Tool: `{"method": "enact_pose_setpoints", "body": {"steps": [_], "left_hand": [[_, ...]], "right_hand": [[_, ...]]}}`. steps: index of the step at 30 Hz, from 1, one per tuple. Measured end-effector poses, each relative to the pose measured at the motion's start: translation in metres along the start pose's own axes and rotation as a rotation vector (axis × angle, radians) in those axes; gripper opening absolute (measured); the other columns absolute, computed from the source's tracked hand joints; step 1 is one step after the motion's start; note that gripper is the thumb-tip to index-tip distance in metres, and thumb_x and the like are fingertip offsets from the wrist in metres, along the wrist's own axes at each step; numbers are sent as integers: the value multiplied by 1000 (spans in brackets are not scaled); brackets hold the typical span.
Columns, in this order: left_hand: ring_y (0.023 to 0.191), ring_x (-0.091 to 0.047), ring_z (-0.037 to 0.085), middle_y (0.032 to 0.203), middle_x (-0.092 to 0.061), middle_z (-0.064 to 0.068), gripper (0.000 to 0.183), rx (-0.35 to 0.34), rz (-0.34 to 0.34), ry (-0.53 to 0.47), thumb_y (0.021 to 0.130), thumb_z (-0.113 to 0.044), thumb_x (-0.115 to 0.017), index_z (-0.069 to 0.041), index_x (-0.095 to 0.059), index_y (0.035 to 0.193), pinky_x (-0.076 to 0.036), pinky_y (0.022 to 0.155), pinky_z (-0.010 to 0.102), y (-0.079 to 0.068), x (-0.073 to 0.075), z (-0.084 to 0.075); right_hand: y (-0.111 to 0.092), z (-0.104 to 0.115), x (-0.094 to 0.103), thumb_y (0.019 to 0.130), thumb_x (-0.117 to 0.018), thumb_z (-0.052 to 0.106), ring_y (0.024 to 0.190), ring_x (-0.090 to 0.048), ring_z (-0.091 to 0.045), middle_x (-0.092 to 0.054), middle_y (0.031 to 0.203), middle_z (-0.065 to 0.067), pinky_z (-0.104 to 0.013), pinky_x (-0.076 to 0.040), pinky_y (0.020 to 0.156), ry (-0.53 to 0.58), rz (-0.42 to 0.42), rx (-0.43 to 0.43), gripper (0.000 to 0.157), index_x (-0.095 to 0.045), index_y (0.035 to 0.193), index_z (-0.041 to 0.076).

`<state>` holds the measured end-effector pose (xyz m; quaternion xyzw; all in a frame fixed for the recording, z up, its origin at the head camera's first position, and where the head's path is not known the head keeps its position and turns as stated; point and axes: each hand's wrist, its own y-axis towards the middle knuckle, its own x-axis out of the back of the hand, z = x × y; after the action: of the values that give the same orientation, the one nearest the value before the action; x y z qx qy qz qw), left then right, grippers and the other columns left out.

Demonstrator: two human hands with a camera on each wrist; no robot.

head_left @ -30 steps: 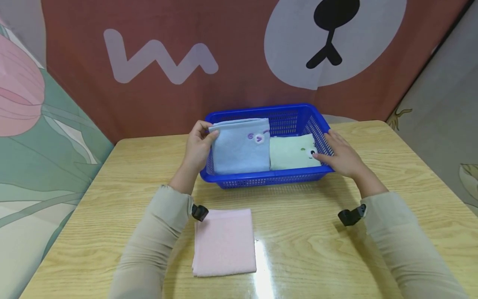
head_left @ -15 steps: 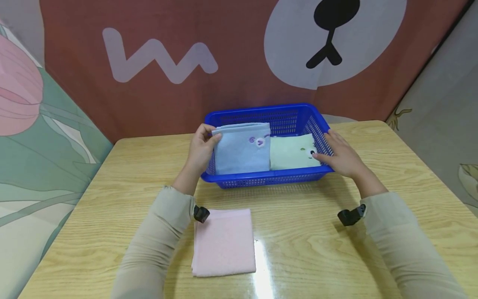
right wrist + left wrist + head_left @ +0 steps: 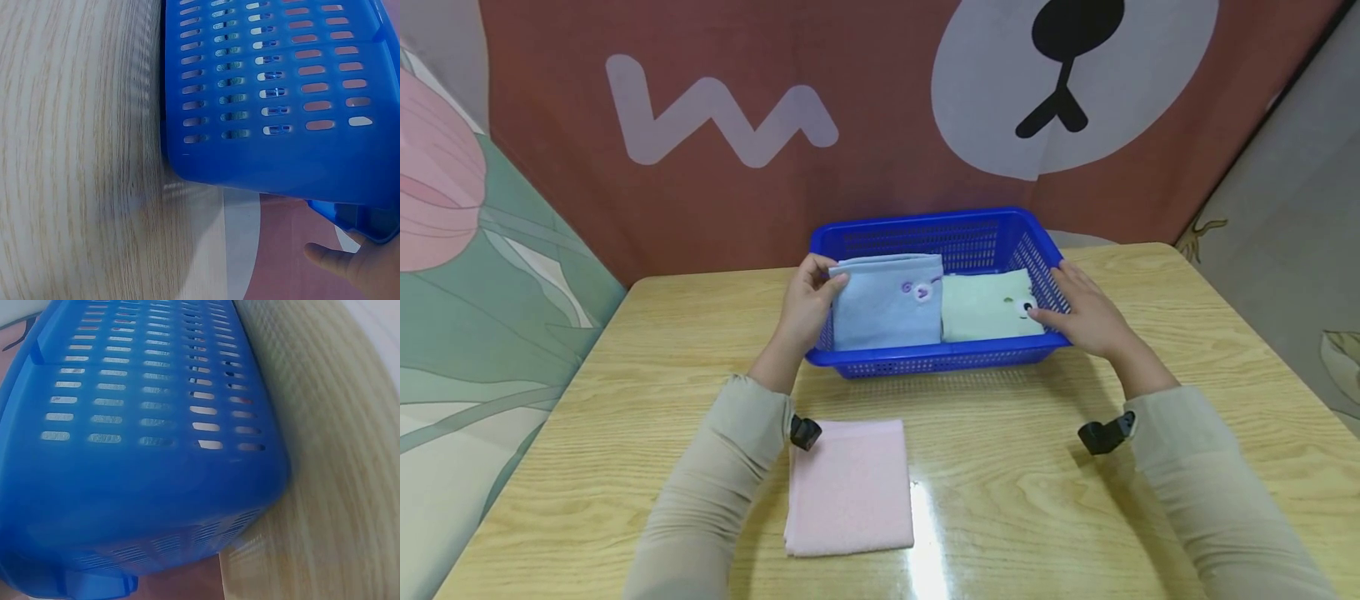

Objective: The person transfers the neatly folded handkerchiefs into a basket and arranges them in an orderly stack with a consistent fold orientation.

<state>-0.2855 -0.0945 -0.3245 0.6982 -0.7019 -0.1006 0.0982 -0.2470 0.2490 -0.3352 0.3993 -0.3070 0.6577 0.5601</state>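
Note:
In the head view my left hand pinches the upper left corner of a folded light blue towel, thumb in front. This towel, embroidered with a small purple and white face, stands inside a blue plastic basket at its left side. Beside it lies a folded pale green towel with an embroidered face. My right hand holds the basket's right rim, its thumb over the inside and its fingers along the outside. Part of that hand shows in the right wrist view; the left wrist view shows only the basket wall.
A folded pink towel lies on the wooden table in front of the basket, partly behind the left wrist camera. Close behind the basket hangs a brown printed cloth at the table's back edge.
My left hand has moved slightly right and down with the blue towel's corner, and the towel's top edge has sunk lower in the basket. The right hand stays in place.

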Motion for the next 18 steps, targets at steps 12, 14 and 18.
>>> {"method": "enact_pose_setpoints", "body": {"steps": [12,14,18], "left_hand": [[63,-42,8,74,-47,0,8,-20,39,57,80,5,-53,3,-47,85,-36,55,18,0,0,4],[64,-42,9,74,-46,0,8,-25,48,61,81,6,-53,4,-47,85,-36,55,18,-1,0,4],[64,-42,10,76,-46,1,8,-15,59,83,82,4,-53,3,-46,86,-35,55,19,-1,0,2]], "right_hand": [[1,-1,-1,85,-47,43,128,8,-31,2,141,-20,-52,0,98,5,0,-16,80,-8,135,-6],[1,-1,-1,85,-47,42,128,8,-31,2,141,-20,-52,-1,99,3,0,-17,80,-8,135,-6],[1,1,0,85,-47,41,128,7,-32,2,141,-21,-52,-1,99,2,-2,-10,79,-9,135,-6]]}}
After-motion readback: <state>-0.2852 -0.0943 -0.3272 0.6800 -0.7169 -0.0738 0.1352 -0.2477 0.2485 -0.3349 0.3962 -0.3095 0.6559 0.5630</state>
